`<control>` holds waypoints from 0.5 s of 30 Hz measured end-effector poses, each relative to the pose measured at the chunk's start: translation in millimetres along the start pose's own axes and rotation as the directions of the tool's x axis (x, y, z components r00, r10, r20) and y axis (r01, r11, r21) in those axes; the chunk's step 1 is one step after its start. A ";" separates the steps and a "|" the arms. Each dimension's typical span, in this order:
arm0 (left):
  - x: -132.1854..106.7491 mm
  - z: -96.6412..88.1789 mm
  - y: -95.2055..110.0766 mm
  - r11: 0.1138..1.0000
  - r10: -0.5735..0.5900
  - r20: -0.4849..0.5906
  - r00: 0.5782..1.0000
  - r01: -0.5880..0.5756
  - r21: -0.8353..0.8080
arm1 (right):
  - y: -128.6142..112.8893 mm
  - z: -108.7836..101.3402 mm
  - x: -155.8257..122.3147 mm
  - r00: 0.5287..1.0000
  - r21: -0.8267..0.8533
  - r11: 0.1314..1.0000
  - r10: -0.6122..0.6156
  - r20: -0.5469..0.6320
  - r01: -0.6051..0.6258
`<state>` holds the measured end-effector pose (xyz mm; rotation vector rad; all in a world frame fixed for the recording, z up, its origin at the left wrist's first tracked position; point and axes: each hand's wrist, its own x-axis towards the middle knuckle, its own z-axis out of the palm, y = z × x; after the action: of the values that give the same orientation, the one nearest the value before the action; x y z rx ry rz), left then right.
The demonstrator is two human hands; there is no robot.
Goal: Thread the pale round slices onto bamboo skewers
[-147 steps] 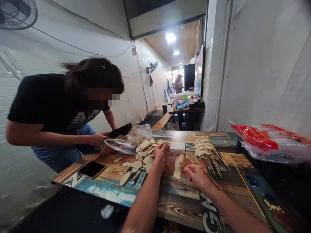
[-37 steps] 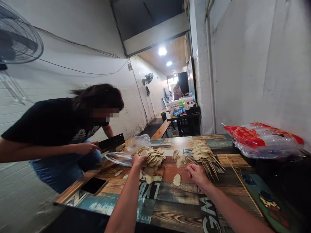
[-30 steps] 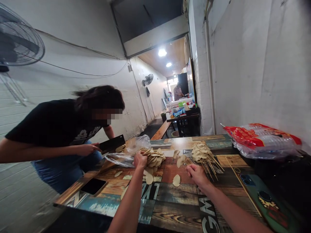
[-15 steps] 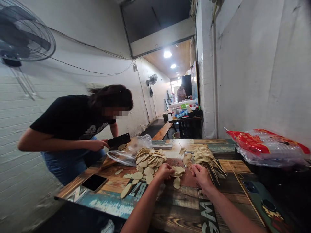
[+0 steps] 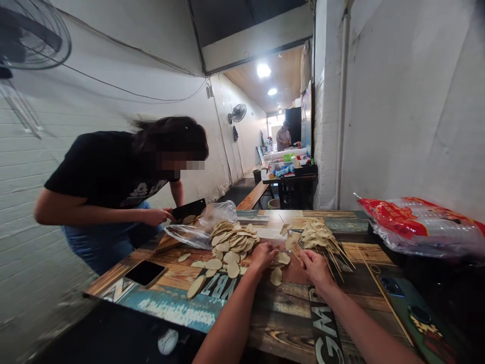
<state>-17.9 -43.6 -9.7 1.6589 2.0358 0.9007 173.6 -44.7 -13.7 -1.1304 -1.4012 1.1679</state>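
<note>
My right hand (image 5: 315, 267) is closed on thin bamboo skewers (image 5: 296, 250), whose far ends reach toward a pale oval slice (image 5: 292, 240). Just left of it, my left hand (image 5: 264, 257) has its fingers bent over the edge of a small stack of pale slices (image 5: 282, 259); what lies between the fingertips is hidden. A big heap of the same slices (image 5: 233, 240), perhaps potato, rises beyond my left hand. Right of the skewers I hold, a pile of loaded skewers (image 5: 320, 240) lies with bare stick ends pointing toward me. One loose slice (image 5: 276, 276) rests nearer to me.
Across the table's left corner a co-worker (image 5: 121, 177) bends over a cleaver (image 5: 189, 210). A clear plastic bag (image 5: 215, 217) lies beside the heap. A phone (image 5: 146, 273) sits at left, another phone (image 5: 411, 313) at right, near a red-printed plastic pack (image 5: 420, 222).
My left hand has moved slightly right and up, over the small stack. My right hand stays on the skewers. The view has tilted down a little.
</note>
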 end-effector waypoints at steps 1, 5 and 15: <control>0.7 0.8 -2.2 1.000 0.016 0.008 1.000 -0.016 -0.012 | 0.0 0.2 -0.2 1.000 -0.006 1.000 -0.003 -0.001 0.003; 1.9 0.5 -7.5 0.998 0.022 0.048 0.999 -0.019 -0.067 | -3.0 -0.3 -2.4 1.000 0.000 1.000 0.011 0.008 -0.011; 19.6 0.6 -28.3 0.836 -0.090 -0.152 0.984 -0.008 -0.548 | -14.3 2.2 -10.9 0.994 0.012 0.998 0.065 0.093 -0.067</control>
<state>-43.0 -27.6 -27.0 1.2456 1.6719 1.4892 171.6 -57.3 -0.9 -1.1314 -1.4317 1.2904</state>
